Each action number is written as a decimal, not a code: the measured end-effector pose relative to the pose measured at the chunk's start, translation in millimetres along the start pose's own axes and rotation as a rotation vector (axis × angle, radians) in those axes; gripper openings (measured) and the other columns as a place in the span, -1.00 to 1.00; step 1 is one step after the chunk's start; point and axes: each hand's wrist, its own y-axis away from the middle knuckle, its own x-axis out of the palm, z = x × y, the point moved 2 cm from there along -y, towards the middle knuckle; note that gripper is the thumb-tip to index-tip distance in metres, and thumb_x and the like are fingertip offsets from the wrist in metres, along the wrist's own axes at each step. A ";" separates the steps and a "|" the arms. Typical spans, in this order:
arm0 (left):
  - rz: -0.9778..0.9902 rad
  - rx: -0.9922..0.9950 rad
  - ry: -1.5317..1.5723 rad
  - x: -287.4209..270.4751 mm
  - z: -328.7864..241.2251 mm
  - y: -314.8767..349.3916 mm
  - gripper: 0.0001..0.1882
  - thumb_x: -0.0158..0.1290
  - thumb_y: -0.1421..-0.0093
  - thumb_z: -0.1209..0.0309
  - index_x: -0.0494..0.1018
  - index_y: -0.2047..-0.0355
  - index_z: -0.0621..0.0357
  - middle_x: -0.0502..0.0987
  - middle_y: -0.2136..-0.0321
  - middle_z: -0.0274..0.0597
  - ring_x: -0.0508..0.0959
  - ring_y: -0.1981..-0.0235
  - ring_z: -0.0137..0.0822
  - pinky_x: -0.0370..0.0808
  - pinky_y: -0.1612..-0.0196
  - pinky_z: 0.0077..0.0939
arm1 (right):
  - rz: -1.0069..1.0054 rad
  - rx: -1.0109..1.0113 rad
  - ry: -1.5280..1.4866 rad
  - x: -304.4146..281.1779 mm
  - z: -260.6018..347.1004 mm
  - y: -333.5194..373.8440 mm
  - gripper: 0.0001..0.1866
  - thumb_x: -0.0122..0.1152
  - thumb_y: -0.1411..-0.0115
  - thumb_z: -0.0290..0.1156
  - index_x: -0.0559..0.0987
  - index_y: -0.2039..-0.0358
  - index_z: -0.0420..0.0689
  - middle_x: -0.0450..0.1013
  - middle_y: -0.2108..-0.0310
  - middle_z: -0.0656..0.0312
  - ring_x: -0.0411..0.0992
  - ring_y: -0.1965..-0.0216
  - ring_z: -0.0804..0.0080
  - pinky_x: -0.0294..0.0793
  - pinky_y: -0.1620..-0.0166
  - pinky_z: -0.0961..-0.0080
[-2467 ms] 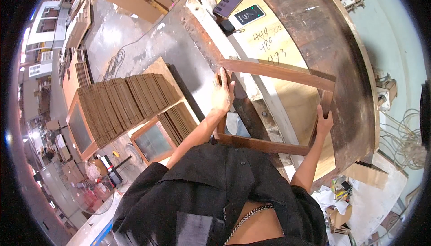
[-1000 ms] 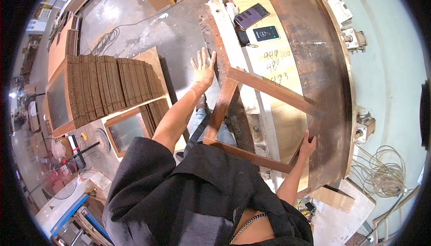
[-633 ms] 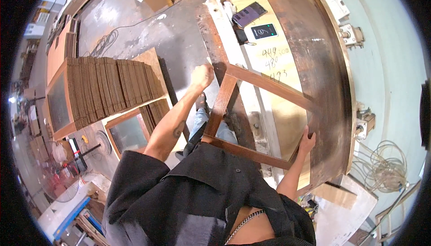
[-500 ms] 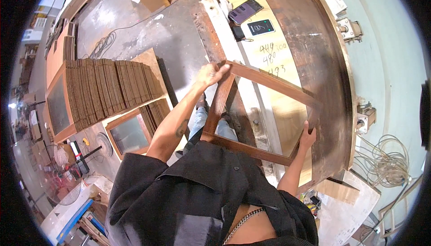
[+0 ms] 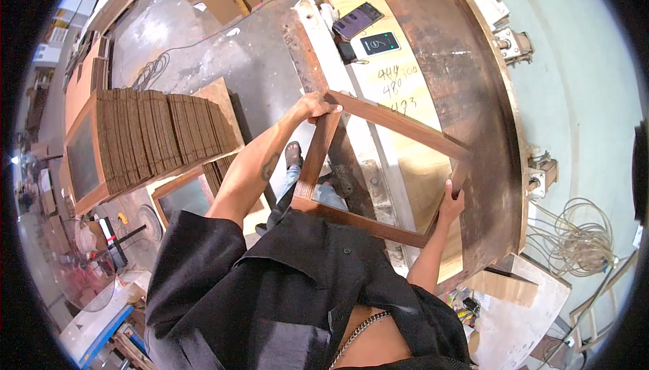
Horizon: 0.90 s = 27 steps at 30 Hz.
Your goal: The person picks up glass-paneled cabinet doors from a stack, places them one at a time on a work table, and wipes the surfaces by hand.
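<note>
Steadying the wooden frame (image 5: pixel 399 125) well probably called for even support from both sides. The right hand (image 5: pixel 451 202) curled closed around its right side; farther off, the left hand (image 5: pixel 315 106) clasped its far-left corner. The frame spanned both grips, a phone (image 5: pixel 358 20) beyond them.

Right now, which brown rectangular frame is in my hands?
The open brown wooden frame, held at its far-left corner by your left hand and right side by your right hand. The frames fronting the brown stacks at left hold grey panels.
</note>
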 end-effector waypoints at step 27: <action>-0.326 -0.298 1.062 178.4 186.0 200.5 -0.31 -0.11 -0.18 -0.20 0.48 0.03 0.18 0.47 0.04 0.04 0.40 -0.02 -0.09 0.30 -0.03 -0.24 | 0.307 -0.002 -0.115 0.6 54.8 -11.0 -0.26 0.14 -0.11 0.18 0.52 0.16 -0.41 0.50 0.27 -0.12 0.44 0.36 0.10 0.44 0.23 0.20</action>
